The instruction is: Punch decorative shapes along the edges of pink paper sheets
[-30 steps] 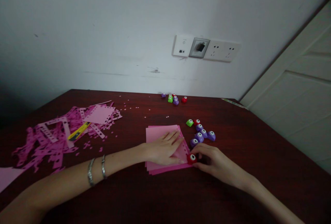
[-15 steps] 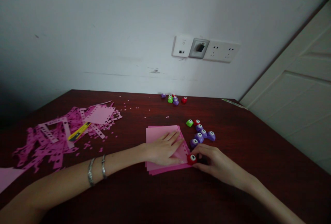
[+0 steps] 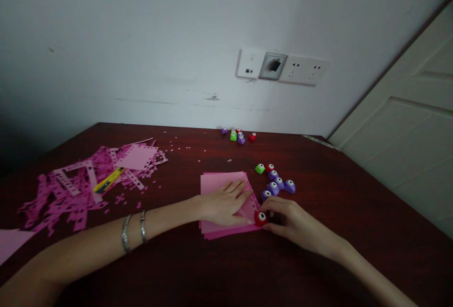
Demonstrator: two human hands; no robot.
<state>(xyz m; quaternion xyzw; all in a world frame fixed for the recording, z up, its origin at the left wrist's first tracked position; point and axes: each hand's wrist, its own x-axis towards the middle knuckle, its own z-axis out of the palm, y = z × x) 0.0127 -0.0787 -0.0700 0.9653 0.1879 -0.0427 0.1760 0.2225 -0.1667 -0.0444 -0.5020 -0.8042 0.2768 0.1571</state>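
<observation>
My left hand (image 3: 226, 204) lies flat on a stack of pink paper sheets (image 3: 215, 183), its fingers stretched out toward the right edge. Along that edge runs a row of punched holes, partly covered by the fingers. At the stack's near right corner, my right hand (image 3: 286, 217) grips a small red craft paper punch (image 3: 261, 218) between thumb and fingers. The punch sits over the paper's edge. Just behind my right hand stands a cluster of purple paper punches (image 3: 273, 188), with a green punch (image 3: 260, 169) and another red punch (image 3: 270, 168) at its far end.
On the left is a heap of pink punched strips (image 3: 78, 189) with a yellow utility knife (image 3: 109, 180) on it. More punches (image 3: 240, 139) stand by the wall. Tiny paper bits dot the table (image 3: 184, 269). A pink sheet (image 3: 12, 243) lies at the left edge.
The red punch and my right fingers have shifted very slightly left at the paper's corner. My left hand stays in place on the stack.
</observation>
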